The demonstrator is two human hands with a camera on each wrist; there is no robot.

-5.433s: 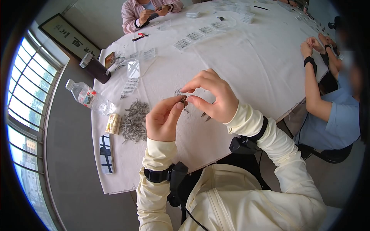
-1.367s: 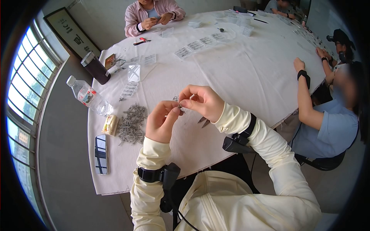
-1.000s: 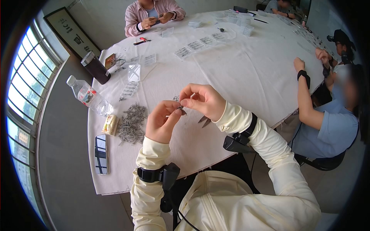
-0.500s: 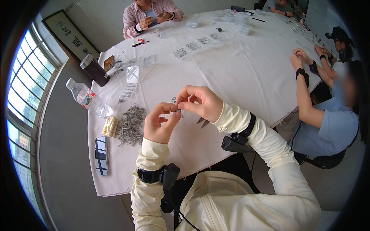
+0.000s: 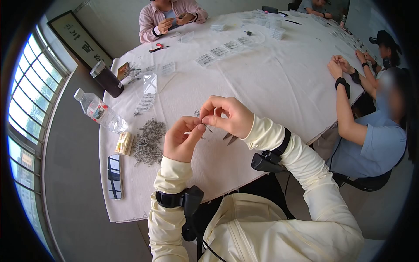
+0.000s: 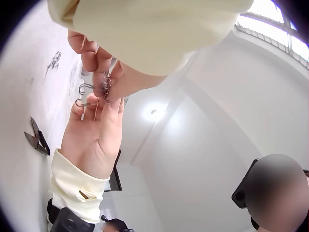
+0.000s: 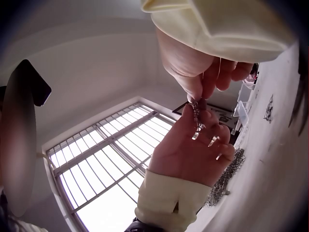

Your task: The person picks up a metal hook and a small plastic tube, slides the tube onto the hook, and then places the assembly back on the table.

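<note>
My left hand (image 5: 180, 139) pinches a small metal swivel chain with curved fish hooks (image 6: 105, 87) between thumb and index finger. My right hand (image 5: 232, 118) meets it, thumb and forefinger pinching the same piece from the other side. Two bent hooks stand out sideways from the chain in the left wrist view, and the rest is partly hidden by fingers. Seen from the right wrist, linked metal (image 7: 196, 113) runs between the two sets of fingertips. A small loose metal cluster (image 5: 197, 113) lies on the table just beyond the hands.
Left of my hands lies a tangled metal pile (image 5: 149, 142), beside a small patterned pack (image 5: 124, 144) and a phone (image 5: 115, 177). A water bottle (image 5: 98, 109) and dark flask (image 5: 107, 79) stand behind. Dark pointed blades (image 5: 229, 139) lie by my right wrist. Other people sit around the table.
Since the oldest frame, my right hand has come down and closed its fingertips in at the left. In the last second both hands stay nearly in place, while the held piece turns slightly.
</note>
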